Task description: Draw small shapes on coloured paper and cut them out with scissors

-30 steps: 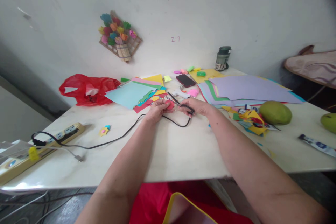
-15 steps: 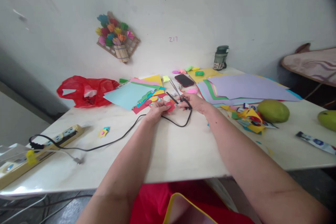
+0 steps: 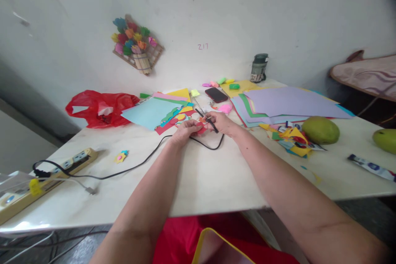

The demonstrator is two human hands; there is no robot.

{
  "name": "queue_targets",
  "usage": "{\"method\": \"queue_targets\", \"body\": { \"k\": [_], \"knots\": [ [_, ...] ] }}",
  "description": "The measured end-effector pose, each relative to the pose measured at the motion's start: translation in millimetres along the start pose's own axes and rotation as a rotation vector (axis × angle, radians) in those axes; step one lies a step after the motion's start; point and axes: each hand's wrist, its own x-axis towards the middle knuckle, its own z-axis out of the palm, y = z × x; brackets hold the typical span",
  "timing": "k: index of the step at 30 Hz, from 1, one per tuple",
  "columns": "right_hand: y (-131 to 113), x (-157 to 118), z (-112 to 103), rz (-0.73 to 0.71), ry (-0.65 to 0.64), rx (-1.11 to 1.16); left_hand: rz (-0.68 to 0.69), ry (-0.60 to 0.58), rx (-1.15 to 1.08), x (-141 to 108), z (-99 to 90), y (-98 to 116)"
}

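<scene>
My left hand is closed, pinching a small red paper piece between thumb and fingers. Right beside it, my right hand grips a slim black corded tool. Its exact kind does not show clearly; thin metal prongs reach up and left from that hand. A black cord loops below my right hand and runs left behind my left wrist. Cut red and yellow paper scraps lie just beyond my fingers, partly covered by them.
A power strip and a small paper flower lie left. Behind are a red plastic bag, coloured paper sheets and a phone. On the right are purple paper, green fruit and a tube.
My right hand has moved slightly left, nearer the red paper, and the black tool and prongs shifted left with it. My left hand stays nearly in place.
</scene>
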Motion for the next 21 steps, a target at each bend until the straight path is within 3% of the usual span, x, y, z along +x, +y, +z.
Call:
{"method": "queue_targets", "body": {
  "k": [13,21],
  "knots": [
    [1,0,0,-0.018,-0.007,0.048,0.076,0.078,-0.142,1,0.9,-3],
    [0,1,-12,-0.042,0.1,0.121,0.077,0.055,-0.054,2,-0.6,-4]
  ]
}}
